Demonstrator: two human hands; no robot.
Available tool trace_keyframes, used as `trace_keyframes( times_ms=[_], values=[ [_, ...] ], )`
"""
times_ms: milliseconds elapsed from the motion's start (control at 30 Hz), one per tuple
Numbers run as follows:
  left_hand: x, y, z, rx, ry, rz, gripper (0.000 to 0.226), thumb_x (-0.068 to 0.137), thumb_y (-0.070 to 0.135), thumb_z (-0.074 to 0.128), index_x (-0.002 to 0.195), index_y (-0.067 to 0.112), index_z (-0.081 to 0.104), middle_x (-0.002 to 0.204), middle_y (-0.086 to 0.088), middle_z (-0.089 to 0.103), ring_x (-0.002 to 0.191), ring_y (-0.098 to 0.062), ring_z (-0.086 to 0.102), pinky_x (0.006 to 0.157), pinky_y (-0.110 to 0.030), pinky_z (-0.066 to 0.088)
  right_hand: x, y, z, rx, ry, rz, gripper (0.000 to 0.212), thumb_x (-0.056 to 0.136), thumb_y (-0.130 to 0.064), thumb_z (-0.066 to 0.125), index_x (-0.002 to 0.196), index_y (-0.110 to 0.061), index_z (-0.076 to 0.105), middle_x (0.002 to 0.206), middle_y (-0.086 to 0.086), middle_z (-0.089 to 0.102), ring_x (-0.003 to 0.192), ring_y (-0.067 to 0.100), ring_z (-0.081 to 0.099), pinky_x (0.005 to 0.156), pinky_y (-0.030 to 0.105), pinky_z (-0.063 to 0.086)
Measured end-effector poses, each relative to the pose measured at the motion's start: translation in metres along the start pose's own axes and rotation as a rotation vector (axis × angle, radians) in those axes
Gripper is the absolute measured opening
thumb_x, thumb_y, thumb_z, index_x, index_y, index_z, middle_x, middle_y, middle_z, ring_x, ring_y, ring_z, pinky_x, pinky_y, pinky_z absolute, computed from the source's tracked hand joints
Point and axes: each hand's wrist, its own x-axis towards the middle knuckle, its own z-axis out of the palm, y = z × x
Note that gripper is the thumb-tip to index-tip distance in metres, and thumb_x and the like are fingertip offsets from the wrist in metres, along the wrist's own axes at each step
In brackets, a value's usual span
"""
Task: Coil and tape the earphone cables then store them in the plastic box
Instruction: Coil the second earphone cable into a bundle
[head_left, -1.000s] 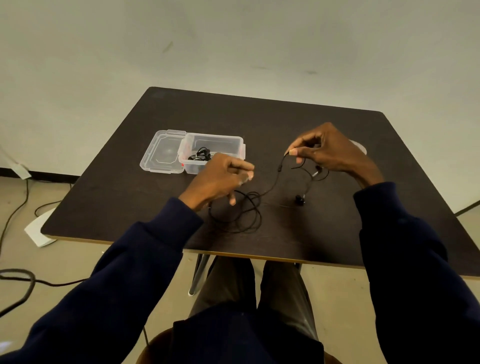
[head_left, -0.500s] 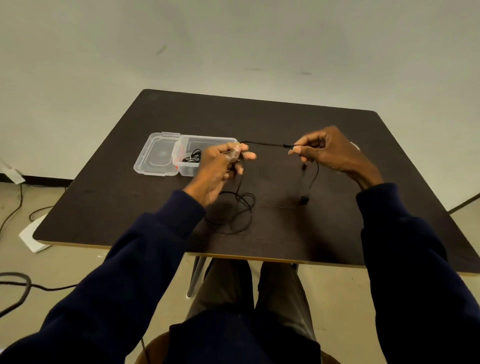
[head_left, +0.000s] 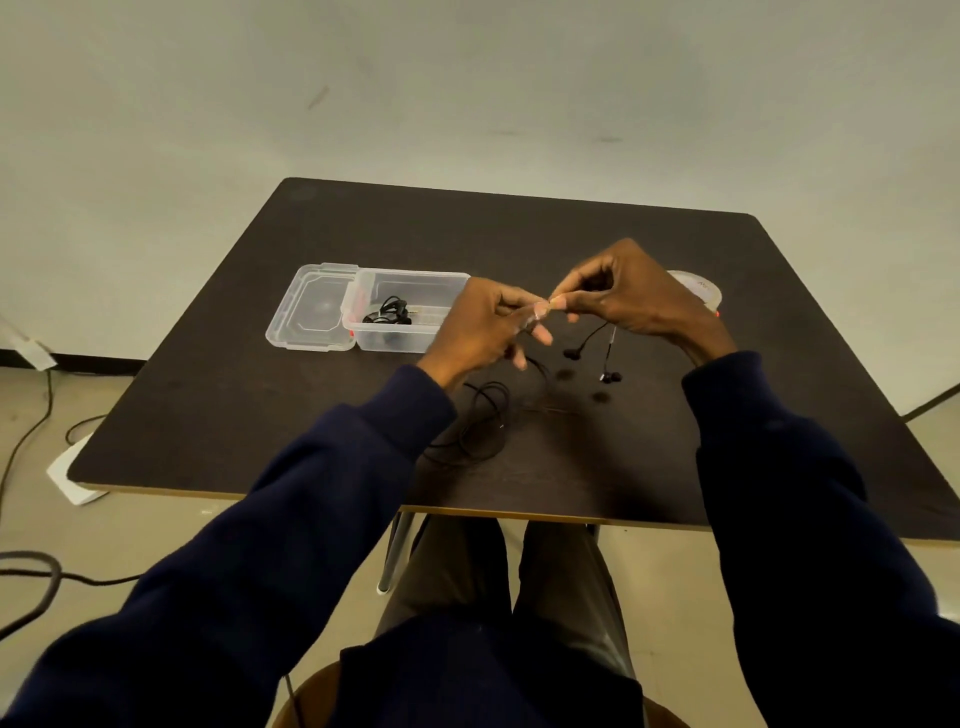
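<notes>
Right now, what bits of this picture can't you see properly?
Head view:
- Pale roll of tape: mostly hidden behind the right hand.
- Thin black earphone cable: its run between the pinching fingertips is covered by the left hand and the right hand.
- Coiled black earphones in the clear plastic box: too small to tell whether they are taped.

Top of plastic box (head_left: 385, 340) open; lid (head_left: 311, 312) flat at left; loose cable (head_left: 482, 422) sprawls near edge.
</notes>
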Motion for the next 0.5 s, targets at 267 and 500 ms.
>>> trace_keyframes(
  times_ms=[267,500],
  values=[
    [-0.004,-0.034,-0.014,-0.441,0.039,-0.331,0.022,0.109,0.022,0.050,0.104,0.007,0.066,0.074,0.002,0.068,0.050,-0.005,0.057,0.035,-0.012,0.031,-0.026,0.031,-0.006,-0.011,-0.012,0.116,0.010,0.093,-0.020,0.075,0.098,-0.015,0.082,0.078,0.002,0.077,0.065,0.010,0.070,0.056,0.015,0.053],
    [-0.012,-0.039,-0.010,-0.029,0.096,-0.214,0.015,0.104,0.010,0.058,0.103,0.001,0.070,0.089,-0.007,0.080,0.047,-0.016,0.066,0.048,-0.023,0.053,-0.015,0.049,0.009,-0.208,0.120,0.167,0.014,0.097,-0.021,0.070,0.105,-0.016,0.080,0.078,-0.001,0.075,0.067,0.003,0.067,0.068,0.031,0.055]
  ],
)
